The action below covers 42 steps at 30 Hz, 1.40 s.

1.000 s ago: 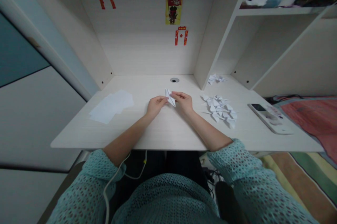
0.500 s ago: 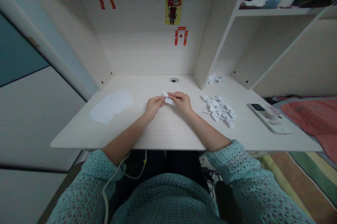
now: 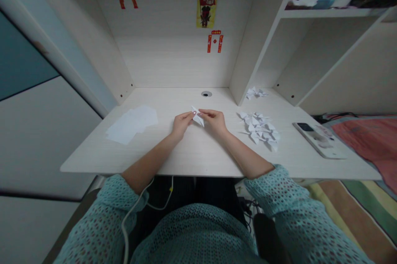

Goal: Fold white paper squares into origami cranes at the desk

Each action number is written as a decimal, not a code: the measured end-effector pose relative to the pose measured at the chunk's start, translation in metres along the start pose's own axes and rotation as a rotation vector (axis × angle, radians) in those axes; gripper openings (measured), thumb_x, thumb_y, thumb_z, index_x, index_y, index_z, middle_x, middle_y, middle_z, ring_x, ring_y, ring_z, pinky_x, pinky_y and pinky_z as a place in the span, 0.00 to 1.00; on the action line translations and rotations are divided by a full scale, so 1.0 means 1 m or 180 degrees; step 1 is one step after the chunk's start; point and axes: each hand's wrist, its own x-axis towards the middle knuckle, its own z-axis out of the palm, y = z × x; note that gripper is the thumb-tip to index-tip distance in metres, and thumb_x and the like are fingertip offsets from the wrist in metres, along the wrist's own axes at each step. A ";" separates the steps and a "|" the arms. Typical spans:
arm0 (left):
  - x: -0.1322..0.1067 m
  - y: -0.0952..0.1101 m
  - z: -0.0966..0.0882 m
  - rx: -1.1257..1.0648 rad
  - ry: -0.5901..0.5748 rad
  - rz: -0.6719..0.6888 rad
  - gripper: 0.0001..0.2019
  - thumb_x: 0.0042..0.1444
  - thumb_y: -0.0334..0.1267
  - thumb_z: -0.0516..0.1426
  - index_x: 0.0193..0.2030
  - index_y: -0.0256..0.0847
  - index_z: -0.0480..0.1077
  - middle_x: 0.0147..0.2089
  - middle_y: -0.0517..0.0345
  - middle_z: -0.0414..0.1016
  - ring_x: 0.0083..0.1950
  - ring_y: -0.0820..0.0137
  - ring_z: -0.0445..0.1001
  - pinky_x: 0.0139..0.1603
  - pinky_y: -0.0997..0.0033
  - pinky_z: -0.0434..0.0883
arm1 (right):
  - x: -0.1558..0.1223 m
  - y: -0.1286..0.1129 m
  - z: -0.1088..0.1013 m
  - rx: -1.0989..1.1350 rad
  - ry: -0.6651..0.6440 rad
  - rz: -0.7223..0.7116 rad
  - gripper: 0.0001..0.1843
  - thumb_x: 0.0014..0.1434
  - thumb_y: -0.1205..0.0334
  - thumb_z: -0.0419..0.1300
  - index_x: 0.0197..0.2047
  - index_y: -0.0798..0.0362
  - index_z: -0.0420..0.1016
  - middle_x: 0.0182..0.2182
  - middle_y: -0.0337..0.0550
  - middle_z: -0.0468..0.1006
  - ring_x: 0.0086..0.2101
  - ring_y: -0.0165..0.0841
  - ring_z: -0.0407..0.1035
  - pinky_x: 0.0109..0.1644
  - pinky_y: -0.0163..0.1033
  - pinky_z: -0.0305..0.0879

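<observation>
Between my hands, over the middle of the desk, is a small piece of folded white paper (image 3: 198,120) with pointed ends. My left hand (image 3: 182,125) pinches its left side with thumb and fingertips. From the right, my right hand (image 3: 214,120) grips the other side, thumb near the paper's middle. Fingers partly hide the folds. To the right lies a pile of folded white paper pieces (image 3: 259,128), pointed like small origami birds. Flat white paper sheets (image 3: 132,123) lie spread at the left.
A few more folded paper pieces (image 3: 256,92) lie behind the upright panel (image 3: 263,28). A white tablet-like device (image 3: 319,140) rests at the right of the desk (image 3: 198,160). Near my left sleeve runs a pale cable (image 3: 126,222). A round cable hole (image 3: 206,94) is at the back.
The folded paper has turned a little, its lower point now aiming more downward. My right fingers have shifted slightly on it. The whole view has moved slightly.
</observation>
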 end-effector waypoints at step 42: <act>0.005 0.002 0.000 0.0022 0.0162 0.0312 0.17 0.43 0.49 0.62 0.34 0.38 0.78 0.38 0.52 0.78 0.41 0.66 0.72 0.39 0.70 0.66 | -0.010 0.000 0.005 -0.0286 -0.0819 0.0187 0.24 0.38 0.41 0.66 0.22 0.57 0.75 0.16 0.35 0.68 0.18 0.23 0.53 0.23 0.33 0.46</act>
